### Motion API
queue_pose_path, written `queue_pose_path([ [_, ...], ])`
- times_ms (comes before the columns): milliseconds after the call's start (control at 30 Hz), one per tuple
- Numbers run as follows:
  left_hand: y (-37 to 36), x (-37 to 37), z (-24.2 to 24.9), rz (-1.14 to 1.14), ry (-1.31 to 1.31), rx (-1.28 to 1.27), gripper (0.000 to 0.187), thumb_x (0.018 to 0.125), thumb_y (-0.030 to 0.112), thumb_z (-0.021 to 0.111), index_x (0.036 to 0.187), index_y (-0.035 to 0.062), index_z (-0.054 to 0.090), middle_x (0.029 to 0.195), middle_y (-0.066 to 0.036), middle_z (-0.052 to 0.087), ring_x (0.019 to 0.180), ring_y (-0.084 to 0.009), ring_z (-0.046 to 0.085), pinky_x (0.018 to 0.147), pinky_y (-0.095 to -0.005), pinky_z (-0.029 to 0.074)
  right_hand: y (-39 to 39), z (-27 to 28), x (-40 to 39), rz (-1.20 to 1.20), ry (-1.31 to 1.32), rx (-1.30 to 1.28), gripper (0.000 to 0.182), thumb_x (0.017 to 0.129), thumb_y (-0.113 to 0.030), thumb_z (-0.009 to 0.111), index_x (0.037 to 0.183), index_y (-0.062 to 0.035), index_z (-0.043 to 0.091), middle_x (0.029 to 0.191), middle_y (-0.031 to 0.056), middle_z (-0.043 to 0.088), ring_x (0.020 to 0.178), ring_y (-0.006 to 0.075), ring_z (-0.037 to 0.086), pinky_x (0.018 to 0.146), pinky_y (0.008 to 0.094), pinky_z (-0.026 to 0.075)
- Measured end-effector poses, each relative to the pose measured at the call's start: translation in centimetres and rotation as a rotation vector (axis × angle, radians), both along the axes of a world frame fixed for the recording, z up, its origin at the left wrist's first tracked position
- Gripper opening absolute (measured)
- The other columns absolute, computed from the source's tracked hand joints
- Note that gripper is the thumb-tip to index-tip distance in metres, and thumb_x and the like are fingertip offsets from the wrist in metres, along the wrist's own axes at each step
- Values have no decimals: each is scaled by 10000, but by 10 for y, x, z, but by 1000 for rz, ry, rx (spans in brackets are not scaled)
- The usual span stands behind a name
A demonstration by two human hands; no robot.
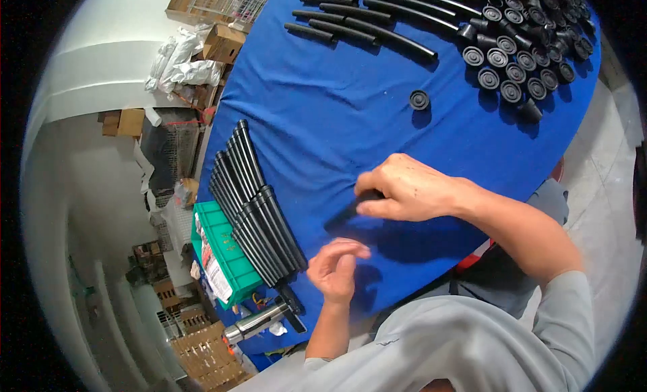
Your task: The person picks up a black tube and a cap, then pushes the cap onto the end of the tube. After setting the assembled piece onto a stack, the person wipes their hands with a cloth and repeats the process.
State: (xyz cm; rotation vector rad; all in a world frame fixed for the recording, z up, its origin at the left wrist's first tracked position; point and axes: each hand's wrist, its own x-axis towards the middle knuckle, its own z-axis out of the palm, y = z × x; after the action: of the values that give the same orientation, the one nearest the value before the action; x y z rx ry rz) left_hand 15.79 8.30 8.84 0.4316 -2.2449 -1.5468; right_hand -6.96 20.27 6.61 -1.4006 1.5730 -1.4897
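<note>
My right hand (408, 188) lies on the blue cloth (323, 116), fingers closed on a short black tube (349, 210) that is blurred. My left hand (335, 265) hovers just below it near the table's front edge, fingers curled and apart, holding nothing that I can see. To the left of both hands sits a stack of finished black tubes (253, 203) laid side by side.
Several loose black tubes (377, 21) lie at the far side, with a heap of black round caps (522, 45) at the far right and one cap (419, 100) apart. A green crate (226, 254) and a metal tool (259, 321) sit at the left edge.
</note>
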Motion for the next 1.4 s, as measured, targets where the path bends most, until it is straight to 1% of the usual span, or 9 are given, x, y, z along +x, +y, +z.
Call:
queue_pose_path([
  [67,5,-14,0,-34,-269,142,380,1028,296,593,1138,-63,649,843,-212,715,789,-291,721,721,-391,586,-3,-3,-3,-200,-21,-43,306,863,-259,704,992,18,709,777,238,686,737,399,696,673,475,531],
  [100,1,-28,-8,-58,-329,436,451,1043,365,570,1245,-35,612,1071,-232,707,949,-299,715,788,-413,598,-2,-1,-6,-256,-76,-84,302,881,-256,705,1021,12,699,794,232,686,743,393,693,655,455,526],
  [300,-12,-112,-37,-100,188,1058,624,958,357,709,1495,171,452,1496,-117,481,1324,-305,530,1088,-519,463,-9,-9,-12,-192,-594,-114,344,891,-247,733,1090,29,689,834,181,716,744,234,718,671,369,553],
  [333,-20,-118,-45,-129,209,1071,549,938,302,742,1437,207,533,1416,-111,560,1319,-322,535,1134,-536,413,-9,-9,-16,-144,-492,-82,364,932,-209,716,1221,1,641,854,86,704,723,139,661,667,303,535],
  [467,-34,-142,-60,-215,349,1151,261,1006,252,641,1249,161,671,1427,-169,582,1373,-392,493,1160,-545,393,12,5,-36,-684,519,82,588,877,-465,740,1271,-49,611,1014,172,663,876,340,692,698,433,577],
  [800,-52,-152,-88,-112,396,1361,178,1014,175,624,1186,147,658,1312,-225,646,1278,-420,586,1063,-497,538,19,-26,-69,-608,740,496,361,836,-70,674,1186,-36,595,1062,177,583,1005,355,624,740,468,563],
  [900,-53,-152,-87,-94,421,1378,267,962,59,675,1199,177,639,1274,-208,669,1262,-413,600,1045,-493,553,15,-21,-65,-586,639,320,397,800,-57,719,1176,-31,596,1043,165,608,966,303,643,758,414,561],
  [1133,-50,-152,-83,-79,473,1258,329,937,-9,674,1198,165,572,1234,-222,681,1206,-401,638,1025,-500,564,-7,-21,-39,-375,-602,202,367,895,-56,741,1232,-4,605,1057,24,631,946,94,608,840,251,520],
  [1400,-48,-153,-79,-58,471,1265,341,941,-24,662,1205,155,539,1214,-234,677,1184,-377,652,1005,-490,577,-13,-18,-32,-307,-613,131,402,941,-63,707,1315,20,584,1175,72,648,1063,132,631,924,279,530],
])
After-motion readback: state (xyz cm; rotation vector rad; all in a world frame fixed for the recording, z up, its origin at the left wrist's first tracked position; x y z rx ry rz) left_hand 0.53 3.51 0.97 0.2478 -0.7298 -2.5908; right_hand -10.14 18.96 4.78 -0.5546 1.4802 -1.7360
